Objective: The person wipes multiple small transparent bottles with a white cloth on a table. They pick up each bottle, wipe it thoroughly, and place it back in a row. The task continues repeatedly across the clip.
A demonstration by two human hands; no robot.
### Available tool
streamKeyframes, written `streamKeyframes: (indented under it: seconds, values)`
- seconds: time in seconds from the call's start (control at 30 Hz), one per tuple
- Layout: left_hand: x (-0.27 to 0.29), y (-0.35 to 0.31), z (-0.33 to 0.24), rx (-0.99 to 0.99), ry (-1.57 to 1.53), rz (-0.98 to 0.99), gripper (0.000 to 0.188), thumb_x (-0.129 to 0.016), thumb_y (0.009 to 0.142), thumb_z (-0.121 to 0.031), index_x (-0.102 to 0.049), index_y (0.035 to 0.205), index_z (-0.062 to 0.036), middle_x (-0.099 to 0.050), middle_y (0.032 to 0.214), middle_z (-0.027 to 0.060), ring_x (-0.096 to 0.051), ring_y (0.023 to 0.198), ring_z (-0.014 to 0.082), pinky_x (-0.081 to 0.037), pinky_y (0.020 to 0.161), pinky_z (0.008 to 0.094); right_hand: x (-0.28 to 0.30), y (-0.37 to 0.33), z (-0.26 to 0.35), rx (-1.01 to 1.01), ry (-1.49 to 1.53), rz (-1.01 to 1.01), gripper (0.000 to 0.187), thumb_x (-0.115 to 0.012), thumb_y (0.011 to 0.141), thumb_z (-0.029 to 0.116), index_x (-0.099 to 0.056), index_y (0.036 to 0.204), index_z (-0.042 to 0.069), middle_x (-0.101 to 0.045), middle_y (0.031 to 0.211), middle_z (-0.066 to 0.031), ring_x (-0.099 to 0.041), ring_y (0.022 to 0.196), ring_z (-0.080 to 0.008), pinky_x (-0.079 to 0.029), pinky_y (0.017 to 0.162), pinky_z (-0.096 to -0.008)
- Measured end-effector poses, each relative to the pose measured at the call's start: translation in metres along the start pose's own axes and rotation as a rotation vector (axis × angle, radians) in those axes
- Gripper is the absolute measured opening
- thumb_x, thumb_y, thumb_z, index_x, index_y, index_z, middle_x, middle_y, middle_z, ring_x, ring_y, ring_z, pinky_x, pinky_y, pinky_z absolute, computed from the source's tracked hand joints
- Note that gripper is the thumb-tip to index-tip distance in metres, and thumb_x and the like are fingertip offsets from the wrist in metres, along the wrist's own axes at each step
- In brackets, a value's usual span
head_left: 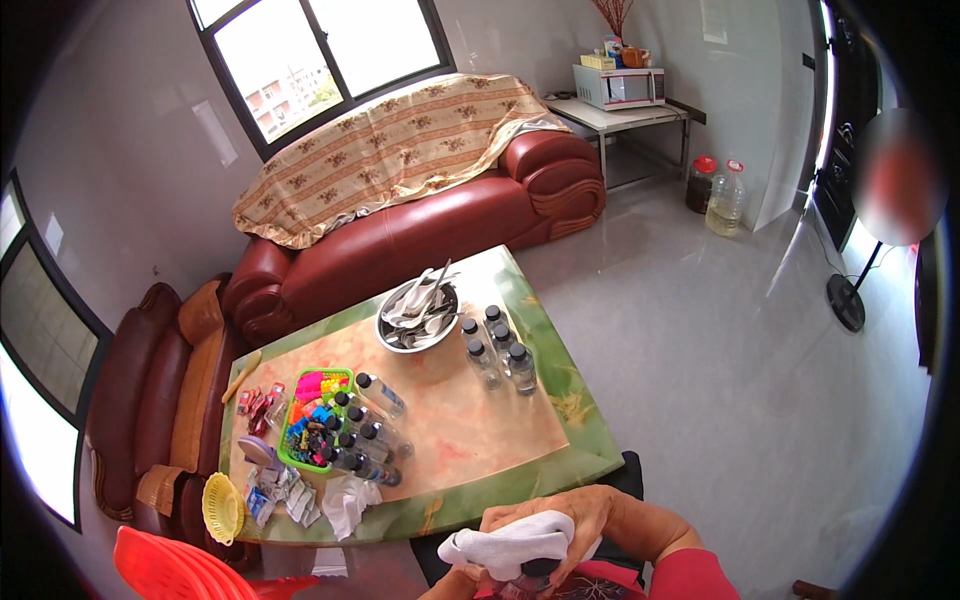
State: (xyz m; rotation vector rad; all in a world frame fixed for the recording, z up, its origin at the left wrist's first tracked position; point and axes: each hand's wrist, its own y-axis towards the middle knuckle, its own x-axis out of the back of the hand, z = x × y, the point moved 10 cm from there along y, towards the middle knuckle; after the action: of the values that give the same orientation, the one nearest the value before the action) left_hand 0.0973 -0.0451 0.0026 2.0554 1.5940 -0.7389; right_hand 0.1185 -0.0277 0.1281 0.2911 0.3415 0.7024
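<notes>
Holding bunched, soft white cloth [515, 542]

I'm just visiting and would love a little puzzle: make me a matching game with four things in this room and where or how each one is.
1. white cloth
2. metal bowl
3. green basket
4. microwave

A. holding spoons
B. on the side table
C. in the right-hand grip
D. filled with small colourful items

Pairs: 1-C, 2-A, 3-D, 4-B
</notes>
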Motion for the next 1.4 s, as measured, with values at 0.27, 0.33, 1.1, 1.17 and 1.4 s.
streamKeyframes:
  seconds: [0.27,0.33,1.1,1.17,1.4]
  values:
    - [0.008,-0.008,-0.005,-0.021,0.013,-0.12,0.086,-0.087,0.051,-0.027,-0.046,0.122,-0.0003,-0.059,0.102,0.01,-0.058,0.095,0.0197,-0.046,0.085,0.0313,0.029,-0.021,-0.017,-0.122,0.015,-0.364,0.068,-0.078,0.065,0.007,-0.045,0.124,0.001,-0.055,0.107,-0.0064,-0.052,0.103,-0.0153,-0.04,0.091,-0.03]
    - [0.015,-0.006,-0.027,-0.137,-0.01,-0.302,0.088,-0.088,0.05,-0.024,-0.045,0.123,0.0002,-0.059,0.104,0.0098,-0.057,0.098,0.0194,-0.046,0.087,0.0319,0.043,-0.029,0.003,-0.044,-0.195,-0.567,0.048,-0.073,0.074,0.011,-0.051,0.116,0.002,-0.059,0.099,-0.0049,-0.055,0.089,-0.0112,-0.046,0.08,-0.0276]
    - [0.042,-0.037,-0.092,-0.489,0.931,-1.108,0.084,-0.016,0.086,-0.069,-0.044,0.117,0.0041,-0.057,0.098,0.0125,-0.055,0.092,0.0195,-0.043,0.079,0.0296,0.034,-0.033,0.027,0.161,-1.504,-1.181,0.04,-0.078,0.063,0.033,-0.066,0.091,0.007,-0.041,0.118,-0.0143,-0.047,0.098,-0.0302,-0.045,0.07,-0.0379]
    - [0.041,-0.039,-0.092,-0.515,0.952,-1.126,0.085,-0.016,0.085,-0.069,-0.042,0.118,0.0044,-0.057,0.099,0.013,-0.055,0.091,0.0202,-0.044,0.077,0.0295,0.036,-0.028,0.029,0.091,-1.491,-1.145,0.042,-0.078,0.066,0.038,-0.065,0.091,0.006,-0.038,0.119,-0.0152,-0.047,0.096,-0.0307,-0.046,0.073,-0.0388]
    - [0.062,-0.039,-0.072,-0.58,0.418,-0.999,0.076,-0.045,0.082,-0.067,-0.038,0.119,-0.0013,-0.056,0.096,0.0049,-0.055,0.089,0.0119,-0.048,0.073,0.026,0.058,-0.056,-0.012,0.319,-0.853,-1.345,0.051,-0.072,0.073,0.017,-0.052,0.116,0.0,-0.052,0.108,-0.0119,-0.052,0.097,-0.0241,-0.045,0.081,-0.0343]
